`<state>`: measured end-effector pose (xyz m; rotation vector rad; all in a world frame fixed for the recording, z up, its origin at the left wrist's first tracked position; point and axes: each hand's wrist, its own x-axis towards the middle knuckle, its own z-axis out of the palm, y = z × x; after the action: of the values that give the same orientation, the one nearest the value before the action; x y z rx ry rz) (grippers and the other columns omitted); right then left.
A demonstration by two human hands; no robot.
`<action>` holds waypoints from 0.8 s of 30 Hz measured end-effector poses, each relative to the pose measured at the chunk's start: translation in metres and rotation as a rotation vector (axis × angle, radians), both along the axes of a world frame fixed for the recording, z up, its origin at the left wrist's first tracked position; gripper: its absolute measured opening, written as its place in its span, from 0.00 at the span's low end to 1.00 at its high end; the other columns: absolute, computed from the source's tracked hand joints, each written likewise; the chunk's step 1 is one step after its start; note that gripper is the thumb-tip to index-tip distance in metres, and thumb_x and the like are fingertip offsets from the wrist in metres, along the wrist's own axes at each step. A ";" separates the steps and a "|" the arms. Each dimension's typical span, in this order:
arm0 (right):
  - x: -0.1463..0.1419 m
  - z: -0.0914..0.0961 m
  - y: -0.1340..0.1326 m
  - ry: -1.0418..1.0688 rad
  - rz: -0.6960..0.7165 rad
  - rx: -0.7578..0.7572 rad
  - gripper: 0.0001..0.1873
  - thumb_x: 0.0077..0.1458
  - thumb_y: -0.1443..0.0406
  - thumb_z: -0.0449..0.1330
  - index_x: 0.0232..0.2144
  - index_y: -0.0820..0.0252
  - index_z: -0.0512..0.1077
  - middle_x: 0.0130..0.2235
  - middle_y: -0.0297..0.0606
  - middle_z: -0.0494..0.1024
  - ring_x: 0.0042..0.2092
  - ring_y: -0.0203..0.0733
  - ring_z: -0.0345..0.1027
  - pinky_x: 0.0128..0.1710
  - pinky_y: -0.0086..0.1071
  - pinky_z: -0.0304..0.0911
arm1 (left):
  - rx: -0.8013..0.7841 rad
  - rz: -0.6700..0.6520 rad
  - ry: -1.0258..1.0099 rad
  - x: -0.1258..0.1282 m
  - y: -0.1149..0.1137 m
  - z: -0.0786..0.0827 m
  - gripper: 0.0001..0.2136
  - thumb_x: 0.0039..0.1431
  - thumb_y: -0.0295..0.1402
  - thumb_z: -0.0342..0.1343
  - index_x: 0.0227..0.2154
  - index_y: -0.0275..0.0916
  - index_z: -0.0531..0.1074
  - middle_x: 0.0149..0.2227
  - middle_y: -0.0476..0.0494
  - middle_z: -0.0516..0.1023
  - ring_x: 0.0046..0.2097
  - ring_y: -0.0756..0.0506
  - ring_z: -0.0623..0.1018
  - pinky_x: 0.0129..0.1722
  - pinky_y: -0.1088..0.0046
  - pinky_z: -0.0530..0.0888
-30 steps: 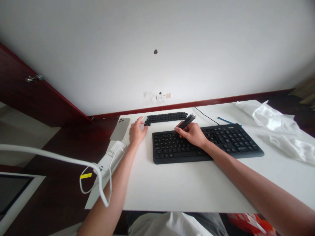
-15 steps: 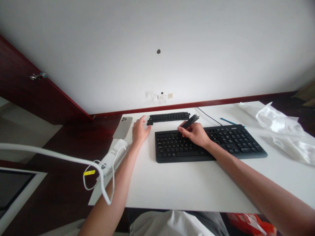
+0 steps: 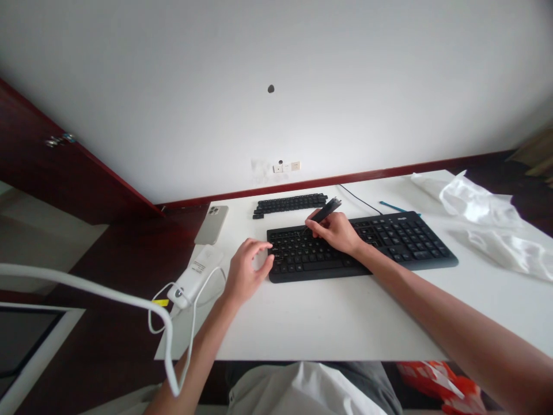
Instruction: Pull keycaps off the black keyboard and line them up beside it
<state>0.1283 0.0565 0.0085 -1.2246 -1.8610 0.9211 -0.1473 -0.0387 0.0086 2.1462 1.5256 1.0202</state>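
The fingers and thumb of the right hand (image 3: 336, 231) are closed around a slim black tool (image 3: 325, 211), pen-fashion; those of the left hand (image 3: 247, 268) are parted, at the left end of the keyboard (image 3: 322, 265), and whether they touch it I cannot tell. The keyboard would sit steadiest with the left fingertips braced against that end. Rows of black keycaps (image 3: 291, 203) lie just beyond its far edge, so the right hand should work clear of them. The tool is best moved in small wrist motions, its thin tip (image 3: 303, 232) kept square to a single key; that tip seems to be at the keyboard's far left keys, though contact is too fine to see.

In pose, the right forearm (image 3: 423, 291) slants in over the keyboard's near side, wrist low above the keys. The left forearm (image 3: 207, 349) comes from the keyboard's near left, fingers curved into a C facing it.
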 end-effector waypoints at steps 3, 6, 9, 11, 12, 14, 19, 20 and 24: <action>0.000 0.000 0.000 0.011 -0.012 0.059 0.18 0.65 0.51 0.59 0.38 0.58 0.78 0.28 0.37 0.81 0.31 0.45 0.76 0.33 0.35 0.69 | -0.050 -0.017 0.028 -0.003 -0.023 -0.013 0.17 0.65 0.32 0.59 0.56 0.49 0.72 0.45 0.43 0.78 0.48 0.42 0.78 0.51 0.61 0.77; -0.003 0.003 -0.004 0.001 -0.043 0.136 0.17 0.65 0.52 0.60 0.46 0.56 0.78 0.36 0.38 0.83 0.34 0.45 0.76 0.35 0.36 0.69 | -0.068 0.000 0.048 -0.003 -0.031 -0.019 0.23 0.62 0.33 0.63 0.59 0.50 0.68 0.47 0.42 0.77 0.51 0.40 0.78 0.54 0.57 0.77; -0.009 0.009 -0.014 0.002 0.015 0.152 0.16 0.66 0.53 0.59 0.48 0.54 0.78 0.44 0.39 0.84 0.40 0.47 0.77 0.39 0.37 0.71 | -0.069 0.009 0.058 -0.001 -0.030 -0.017 0.22 0.61 0.33 0.65 0.57 0.51 0.69 0.49 0.42 0.78 0.51 0.38 0.77 0.54 0.55 0.76; -0.016 0.013 -0.024 0.042 0.094 0.134 0.16 0.67 0.53 0.58 0.50 0.53 0.77 0.47 0.39 0.84 0.42 0.48 0.78 0.41 0.38 0.72 | -0.069 -0.012 0.069 0.000 -0.029 -0.014 0.20 0.62 0.33 0.64 0.55 0.50 0.71 0.50 0.42 0.78 0.53 0.38 0.77 0.55 0.55 0.76; -0.019 0.015 -0.028 0.066 0.141 0.118 0.16 0.68 0.54 0.58 0.51 0.53 0.77 0.48 0.39 0.83 0.43 0.47 0.78 0.43 0.38 0.72 | -0.069 -0.023 0.075 0.000 -0.029 -0.013 0.18 0.62 0.33 0.63 0.54 0.50 0.71 0.51 0.42 0.78 0.54 0.38 0.77 0.56 0.55 0.75; -0.026 0.017 -0.036 0.099 0.229 0.088 0.16 0.69 0.54 0.58 0.52 0.53 0.76 0.48 0.39 0.83 0.46 0.47 0.79 0.47 0.39 0.73 | -0.070 -0.039 0.087 0.001 -0.028 -0.012 0.17 0.63 0.32 0.63 0.53 0.49 0.72 0.51 0.42 0.78 0.54 0.38 0.76 0.56 0.56 0.75; -0.033 0.017 -0.044 0.096 0.367 0.081 0.16 0.69 0.55 0.58 0.54 0.53 0.76 0.53 0.41 0.82 0.51 0.47 0.79 0.51 0.38 0.73 | -0.063 -0.029 0.093 0.001 -0.029 -0.012 0.16 0.62 0.32 0.63 0.53 0.49 0.73 0.50 0.43 0.78 0.53 0.39 0.77 0.55 0.58 0.76; -0.033 0.016 -0.044 0.093 0.377 0.075 0.17 0.69 0.55 0.58 0.54 0.53 0.76 0.53 0.41 0.82 0.51 0.47 0.79 0.50 0.38 0.73 | -0.062 -0.030 0.090 0.001 -0.029 -0.012 0.16 0.62 0.32 0.63 0.52 0.49 0.73 0.50 0.43 0.78 0.53 0.39 0.77 0.55 0.57 0.76; -0.031 0.014 -0.042 0.096 0.348 0.058 0.16 0.69 0.55 0.58 0.53 0.54 0.76 0.49 0.40 0.83 0.48 0.46 0.80 0.50 0.37 0.72 | -0.066 -0.041 0.092 0.000 -0.029 -0.011 0.12 0.63 0.32 0.62 0.49 0.48 0.75 0.48 0.42 0.78 0.52 0.39 0.77 0.55 0.58 0.76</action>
<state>0.0972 0.0141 0.0222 -0.8194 -2.0438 1.0802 -0.1470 -0.0672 -0.0027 2.1972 1.5273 0.8566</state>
